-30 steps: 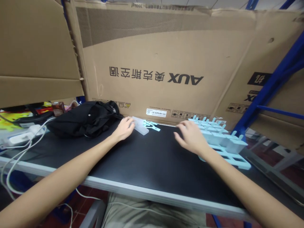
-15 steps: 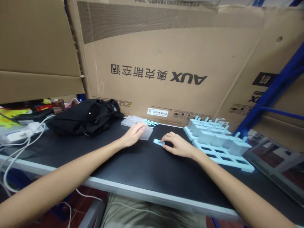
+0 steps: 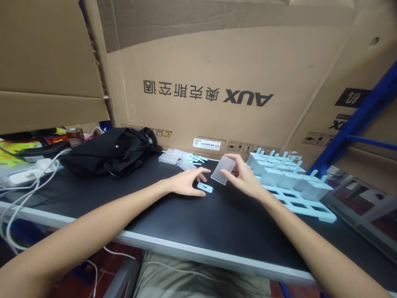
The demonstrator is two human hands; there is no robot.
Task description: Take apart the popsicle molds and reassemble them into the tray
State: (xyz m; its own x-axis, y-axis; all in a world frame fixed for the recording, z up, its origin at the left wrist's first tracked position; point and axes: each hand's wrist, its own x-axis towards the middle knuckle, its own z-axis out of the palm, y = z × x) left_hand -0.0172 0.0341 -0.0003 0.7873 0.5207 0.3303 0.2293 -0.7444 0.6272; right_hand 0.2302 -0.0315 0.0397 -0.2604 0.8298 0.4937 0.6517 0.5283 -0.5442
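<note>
A translucent popsicle mold (image 3: 223,169) is tilted in the air, gripped between the thumb and fingers of my right hand (image 3: 243,176). Below and left of it, a light blue mold lid (image 3: 205,188) with a slot in its middle lies flat on the black table (image 3: 186,223). My left hand (image 3: 187,182) is spread around the lid's left end, thumb and fingers apart; whether a fingertip touches the lid I cannot tell. More translucent molds (image 3: 169,158) lie farther back, beside a small pile of light blue sticks (image 3: 198,158).
On the right stands a light blue rack (image 3: 305,205) holding several molds with upright sticks. A black bag (image 3: 108,153) and white cables (image 3: 34,182) occupy the left side. A large cardboard box (image 3: 207,120) closes off the back; a blue metal post (image 3: 359,111) rises at right.
My right hand has let go of the lid and now holds a translucent mold, raised off the table. My left hand has left the molds and come forward to the lid.
</note>
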